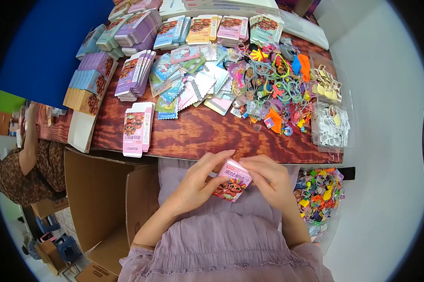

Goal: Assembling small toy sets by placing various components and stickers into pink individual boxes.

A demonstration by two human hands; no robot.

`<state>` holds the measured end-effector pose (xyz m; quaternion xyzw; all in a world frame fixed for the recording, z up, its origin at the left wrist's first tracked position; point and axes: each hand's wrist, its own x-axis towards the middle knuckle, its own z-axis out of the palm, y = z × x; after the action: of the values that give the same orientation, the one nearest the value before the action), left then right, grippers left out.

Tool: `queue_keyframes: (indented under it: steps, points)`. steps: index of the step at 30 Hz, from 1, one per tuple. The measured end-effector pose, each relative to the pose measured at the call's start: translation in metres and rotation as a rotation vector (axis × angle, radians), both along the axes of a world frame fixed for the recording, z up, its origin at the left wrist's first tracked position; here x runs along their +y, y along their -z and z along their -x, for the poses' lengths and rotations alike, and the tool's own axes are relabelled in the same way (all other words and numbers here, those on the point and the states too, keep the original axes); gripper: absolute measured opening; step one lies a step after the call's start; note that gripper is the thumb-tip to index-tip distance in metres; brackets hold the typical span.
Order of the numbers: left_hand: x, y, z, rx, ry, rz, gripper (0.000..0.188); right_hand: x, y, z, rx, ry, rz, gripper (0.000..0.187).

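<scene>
In front of my lap is a small pink carton [232, 184] with a colourful cartoon picture on its front. My left hand [198, 182] grips it by the left side, thumb across the front and fingers behind. At the upper right corner, my right hand [270, 181] pinches the top edge, fingers pressed together. Whether the carton holds anything is hidden. On the table edge just beyond lies a flat, unfolded pink carton [136, 129]. Farther in, a heap of small printed packets [186, 84] spreads next to a pile of colourful trinkets and cords [273, 87].
Stacks of flat cartons [172, 32] line the table's back. A white tray [80, 134] of filled rows stands left. Clear bins hold small white pieces [332, 127] and more trinkets [319, 192]. An open cardboard box [97, 197] stands below left. Another person [28, 174] is far left.
</scene>
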<state>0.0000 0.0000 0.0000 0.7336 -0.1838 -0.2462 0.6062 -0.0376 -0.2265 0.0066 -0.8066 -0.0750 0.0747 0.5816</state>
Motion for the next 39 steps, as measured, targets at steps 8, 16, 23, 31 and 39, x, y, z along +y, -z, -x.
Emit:
queue_keyframes:
  steps: [8, 16, 23, 31, 39]
  points:
    - [0.003, 0.0, -0.008, -0.05, -0.013, 0.11, 0.039, 0.011, -0.004, -0.003, -0.124, 0.04, -0.111, 0.028]
    - [-0.007, 0.001, 0.002, -0.238, -0.181, -0.096, 0.063, 0.043, 0.025, -0.015, 0.02, 0.288, -0.282, 0.03]
    - [0.049, -0.012, -0.015, -0.571, -0.456, -0.473, 0.084, 0.083, 0.022, -0.062, 0.095, 0.139, -0.661, 0.041]
    - [0.186, 0.019, -0.082, -0.399, -0.835, -0.812, 0.087, 0.158, 0.045, -0.109, -0.404, -0.175, 0.137, 0.041]
    - [0.139, 0.043, -0.039, -0.609, -0.725, -0.78, 0.077, 0.233, 0.053, -0.162, -0.327, -0.511, 0.592, 0.07]
